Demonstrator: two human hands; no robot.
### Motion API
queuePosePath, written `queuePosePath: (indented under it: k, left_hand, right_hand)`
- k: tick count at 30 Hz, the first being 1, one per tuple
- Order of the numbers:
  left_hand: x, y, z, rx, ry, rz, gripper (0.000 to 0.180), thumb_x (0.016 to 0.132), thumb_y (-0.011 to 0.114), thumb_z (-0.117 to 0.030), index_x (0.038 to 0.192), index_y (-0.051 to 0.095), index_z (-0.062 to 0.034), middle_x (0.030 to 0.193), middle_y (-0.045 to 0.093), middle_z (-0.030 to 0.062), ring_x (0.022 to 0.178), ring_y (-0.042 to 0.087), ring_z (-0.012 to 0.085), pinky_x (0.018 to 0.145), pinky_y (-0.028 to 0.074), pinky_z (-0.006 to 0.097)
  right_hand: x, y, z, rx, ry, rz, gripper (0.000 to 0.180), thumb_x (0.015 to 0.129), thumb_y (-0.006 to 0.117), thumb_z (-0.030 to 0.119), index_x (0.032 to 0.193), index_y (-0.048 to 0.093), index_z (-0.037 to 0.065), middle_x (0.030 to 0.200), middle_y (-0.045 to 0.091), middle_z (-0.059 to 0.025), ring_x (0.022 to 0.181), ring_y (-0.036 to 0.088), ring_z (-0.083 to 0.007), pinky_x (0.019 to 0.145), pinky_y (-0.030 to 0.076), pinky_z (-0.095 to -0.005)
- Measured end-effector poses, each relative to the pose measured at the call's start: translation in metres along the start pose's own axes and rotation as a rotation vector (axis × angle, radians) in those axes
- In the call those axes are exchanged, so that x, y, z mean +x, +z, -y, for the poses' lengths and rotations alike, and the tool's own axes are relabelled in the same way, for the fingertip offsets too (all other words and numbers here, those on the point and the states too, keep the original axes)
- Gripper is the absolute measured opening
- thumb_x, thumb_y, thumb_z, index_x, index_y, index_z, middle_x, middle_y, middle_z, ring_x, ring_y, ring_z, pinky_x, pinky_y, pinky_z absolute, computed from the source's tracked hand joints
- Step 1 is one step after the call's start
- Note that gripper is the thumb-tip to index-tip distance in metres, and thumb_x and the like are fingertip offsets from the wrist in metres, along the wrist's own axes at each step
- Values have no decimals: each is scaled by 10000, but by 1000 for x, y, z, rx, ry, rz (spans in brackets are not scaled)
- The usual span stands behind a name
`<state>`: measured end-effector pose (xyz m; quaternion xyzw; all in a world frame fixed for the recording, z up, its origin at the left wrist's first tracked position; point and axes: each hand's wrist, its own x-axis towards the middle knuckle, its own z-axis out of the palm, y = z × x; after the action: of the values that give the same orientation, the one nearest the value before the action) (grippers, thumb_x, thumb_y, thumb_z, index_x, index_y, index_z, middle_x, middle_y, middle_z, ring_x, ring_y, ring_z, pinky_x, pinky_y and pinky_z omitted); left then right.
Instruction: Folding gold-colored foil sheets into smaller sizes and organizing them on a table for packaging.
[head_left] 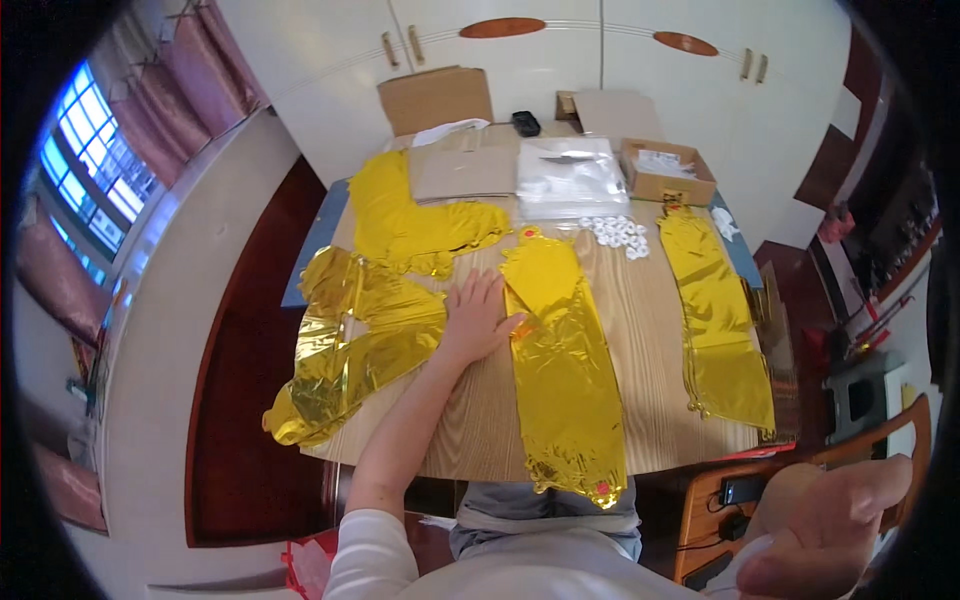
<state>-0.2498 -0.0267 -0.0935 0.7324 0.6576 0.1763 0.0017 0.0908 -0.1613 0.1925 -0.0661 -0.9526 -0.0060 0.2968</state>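
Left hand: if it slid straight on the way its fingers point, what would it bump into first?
Probably the middle gold foil strip. The left hand lies flat on the table, fingers pointing up and slightly right toward its top end.

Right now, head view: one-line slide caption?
Left hand lies flat on a wooden table beside a gold foil balloon; right hand hangs open off the table edge.
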Motion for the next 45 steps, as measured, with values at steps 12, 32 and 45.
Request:
queuePosePath:
  k: [12, 32, 45]
  left_hand:
    - [6, -2, -8, 47, 168, -92, 707, 889, 589, -495, 1402, 419, -40, 1448, 401, 200, 1391, 298, 389, 1109, 212, 584]
    - [-7, -11, -42, 52, 333, 247, 774, 888, 500, -630, 1483, 347, -160, 1541, 258, 200, 1441, 180, 415, 1152, 151, 566]
    - [-8, -12, -42, 64, 344, 242, 787, 876, 492, -653, 1474, 364, -157, 1532, 279, 195, 1427, 219, 414, 1148, 153, 581]
  right_hand:
    - [-53, -1, 22, 509, 511, 87, 270, 876, 668, 234, 1108, 707, 99, 1113, 551, -99, 813, 555, -162, 588, 424, -241]
    - [-45, 9, -1, -47, -342, -444, 284, 963, 532, 292, 1132, 648, 96, 1173, 588, -90, 986, 571, -153, 869, 406, -354]
    - [-173, 177, -15, -98, 177, 193, 242, 797, 675, 258, 1013, 624, 161, 1096, 609, 23, 1032, 565, -137, 935, 440, -320]
